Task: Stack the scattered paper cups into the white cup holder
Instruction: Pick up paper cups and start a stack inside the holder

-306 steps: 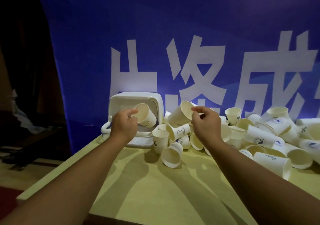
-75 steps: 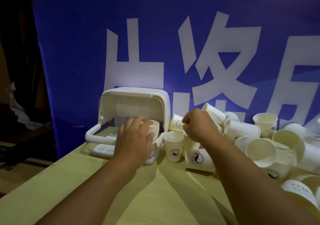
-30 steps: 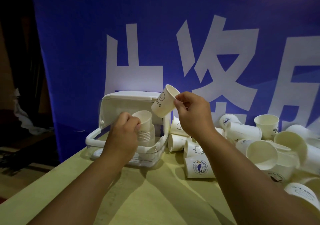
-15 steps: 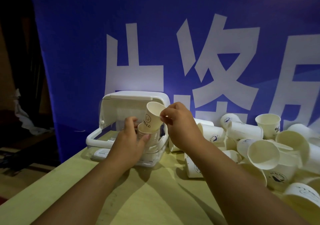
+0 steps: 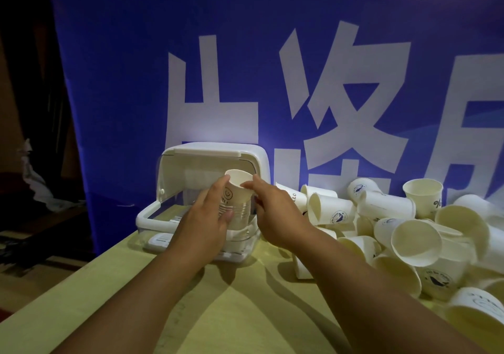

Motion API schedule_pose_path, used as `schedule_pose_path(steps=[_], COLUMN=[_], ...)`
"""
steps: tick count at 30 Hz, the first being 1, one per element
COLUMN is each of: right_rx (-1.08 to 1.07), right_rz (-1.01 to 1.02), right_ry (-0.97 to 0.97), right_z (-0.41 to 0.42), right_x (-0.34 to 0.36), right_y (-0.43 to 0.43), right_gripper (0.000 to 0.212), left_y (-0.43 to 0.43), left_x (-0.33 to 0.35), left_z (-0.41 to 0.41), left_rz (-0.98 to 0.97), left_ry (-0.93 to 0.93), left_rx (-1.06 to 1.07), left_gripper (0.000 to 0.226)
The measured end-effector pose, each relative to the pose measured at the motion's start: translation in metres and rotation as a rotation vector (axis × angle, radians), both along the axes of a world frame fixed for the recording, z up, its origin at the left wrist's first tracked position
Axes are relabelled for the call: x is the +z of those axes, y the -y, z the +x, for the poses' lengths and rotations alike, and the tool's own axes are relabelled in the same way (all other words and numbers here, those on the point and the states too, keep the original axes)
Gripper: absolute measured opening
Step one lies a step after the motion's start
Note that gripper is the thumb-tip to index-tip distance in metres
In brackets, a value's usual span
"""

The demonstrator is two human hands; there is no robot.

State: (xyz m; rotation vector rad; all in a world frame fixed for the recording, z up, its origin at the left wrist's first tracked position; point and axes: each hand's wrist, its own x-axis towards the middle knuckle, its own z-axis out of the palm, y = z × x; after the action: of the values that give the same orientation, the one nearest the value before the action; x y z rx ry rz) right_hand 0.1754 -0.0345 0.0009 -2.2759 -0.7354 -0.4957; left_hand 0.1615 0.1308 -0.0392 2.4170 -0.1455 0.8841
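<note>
Cups (image 5: 236, 194), seemingly nested, inside holder (image 5: 151, 215)

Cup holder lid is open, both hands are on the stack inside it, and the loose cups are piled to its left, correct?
No: the head view shows the loose cups piled to the right of the cup holder. Its lid is open, and left hand and right hand are on the stack of cups.

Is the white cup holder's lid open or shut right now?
Open. The lid is swung up and back above the white cup holder, leaving its front uncovered, with the cup stack standing inside.
</note>
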Motion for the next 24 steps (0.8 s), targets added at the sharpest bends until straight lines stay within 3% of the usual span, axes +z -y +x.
schedule_pose_path(steps=[6, 12, 16, 19, 21, 24], right_rx=[0.007, -0.025, -0.03, -0.211, -0.401, -0.586], right_rz=[-0.251, -0.371, -0.265, -0.168, -0.202, -0.343], right_ry=[-0.033, -0.04, -0.065, -0.052, -0.022, -0.067], right_z=[0.002, 0.005, 0.005, 0.017, 0.03, 0.04], right_x=[-0.006, -0.012, -0.003, 0.013, 0.02, 0.024], right_y=[-0.002, -0.001, 0.005, 0.029, 0.052, 0.077], right_gripper=[0.067, 0.074, 0.061, 0.038, 0.028, 0.028], left_y=[0.002, 0.007, 0.007, 0.008, 0.016, 0.04], left_x=[-0.001, 0.0, 0.0, 0.0, 0.003, 0.009], left_z=[0.001, 0.0, -0.002, -0.005, -0.01, -0.025], left_rz=[-0.033, -0.016, 0.003, 0.113, 0.204, 0.279], left_ry=[-0.011, -0.078, -0.076, -0.036, 0.075, 0.217], left_rx=[0.026, 0.105, 0.084, 0.17, 0.185, -0.035], left_gripper=[0.046, 0.039, 0.037, 0.042, 0.038, 0.012])
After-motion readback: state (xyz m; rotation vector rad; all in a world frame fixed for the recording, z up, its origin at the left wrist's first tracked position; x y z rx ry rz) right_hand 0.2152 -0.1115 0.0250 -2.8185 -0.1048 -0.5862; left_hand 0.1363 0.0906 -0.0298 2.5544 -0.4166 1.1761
